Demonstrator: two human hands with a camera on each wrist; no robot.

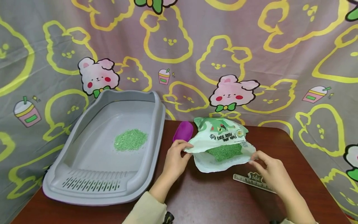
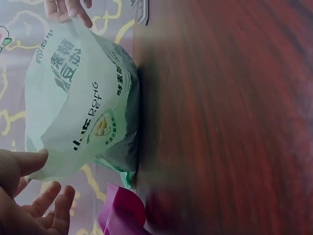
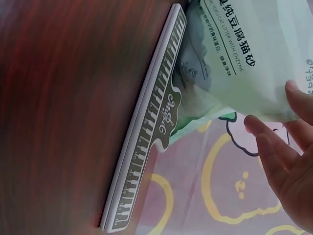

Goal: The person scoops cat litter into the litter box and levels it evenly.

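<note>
A white and green bag of cat litter (image 1: pixel 223 133) lies on the table with its mouth spread wide, showing green pellets (image 1: pixel 225 152) inside. My left hand (image 1: pixel 176 157) pinches the left corner of the bag's mouth between thumb and fingers. At the opposite corner, my right hand (image 1: pixel 269 171) pinches the edge the same way. In the left wrist view the bag (image 2: pixel 93 98) stands between both hands, its side printed with dark lettering. To the left, a grey litter box (image 1: pixel 98 124) holds a small heap of green pellets (image 1: pixel 130 140).
A purple scoop (image 1: pixel 183 131) lies between the litter box and the bag. Close to my right hand lies a piano-key patterned ruler (image 1: pixel 253 181). Behind the brown table (image 1: pixel 212 199) hangs a curtain (image 1: pixel 179 40) with cartoon prints.
</note>
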